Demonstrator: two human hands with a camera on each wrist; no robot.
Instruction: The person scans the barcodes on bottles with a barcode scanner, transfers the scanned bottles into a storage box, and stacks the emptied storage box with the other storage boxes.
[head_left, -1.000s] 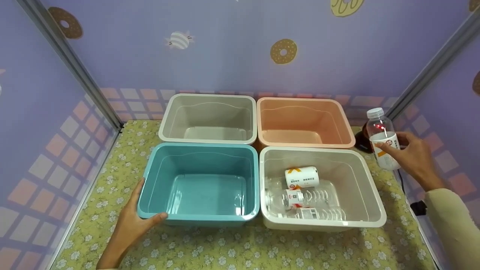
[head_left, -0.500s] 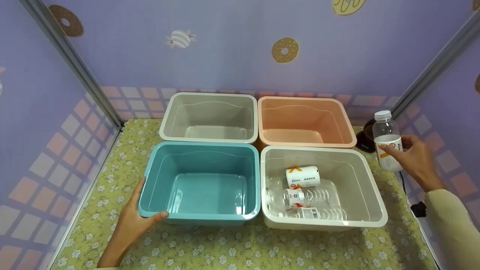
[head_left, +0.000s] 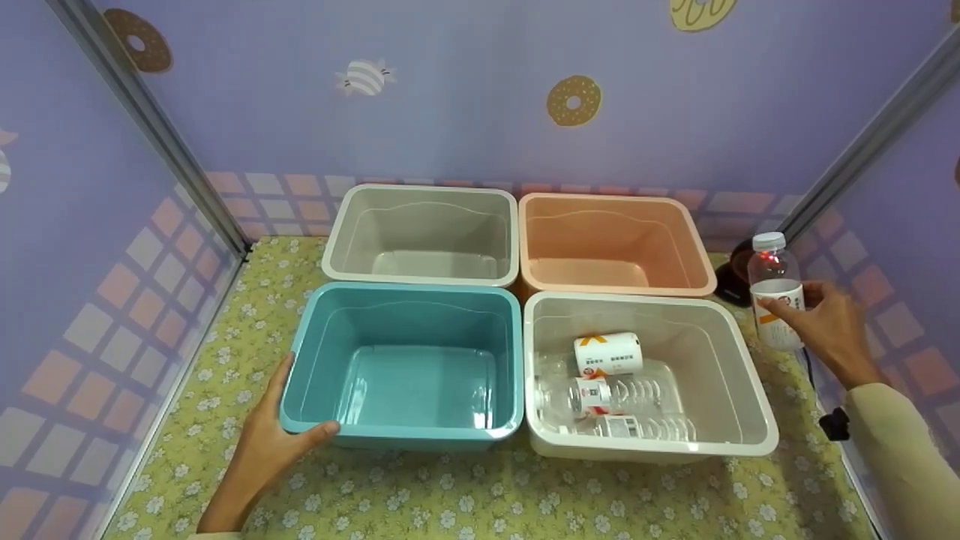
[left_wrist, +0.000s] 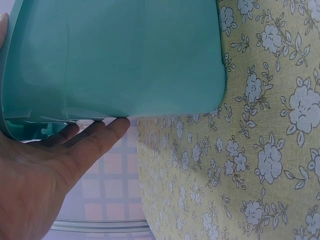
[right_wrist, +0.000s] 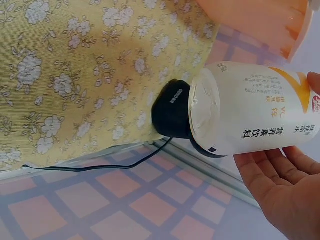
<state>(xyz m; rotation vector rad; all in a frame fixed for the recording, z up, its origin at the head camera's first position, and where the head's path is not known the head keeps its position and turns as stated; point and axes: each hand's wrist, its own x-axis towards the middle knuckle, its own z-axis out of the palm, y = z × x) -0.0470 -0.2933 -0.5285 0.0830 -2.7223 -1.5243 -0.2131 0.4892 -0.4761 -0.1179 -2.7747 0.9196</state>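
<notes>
My right hand (head_left: pixel 831 330) grips a clear plastic bottle (head_left: pixel 777 311) with a white cap and a white-and-orange label, thumb and fingers around the label. The bottle's base (right_wrist: pixel 204 107) shows in the right wrist view, held up off the cloth. At the front left, my left hand (head_left: pixel 262 442) rests on the corner of a teal bin (head_left: pixel 409 433). Its thumb lies on the front rim and its straight fingers (left_wrist: pixel 102 140) against the outer side wall. In the cream bin (head_left: pixel 720 448) lie a white-labelled bottle (head_left: pixel 607 354) and two clear ribbed bottles (head_left: pixel 637 392).
Behind stand a grey bin (head_left: pixel 420 282) and an orange bin (head_left: pixel 615 291), touching the front ones. A black corded device (right_wrist: pixel 171 107) sits behind the held bottle. Flowered cloth (head_left: pixel 420 499) covers the table; purple panels (head_left: pixel 457 112) enclose it.
My right hand has moved a little to the right and down with the bottle. My left hand keeps its place on the teal bin; the bins stay put.
</notes>
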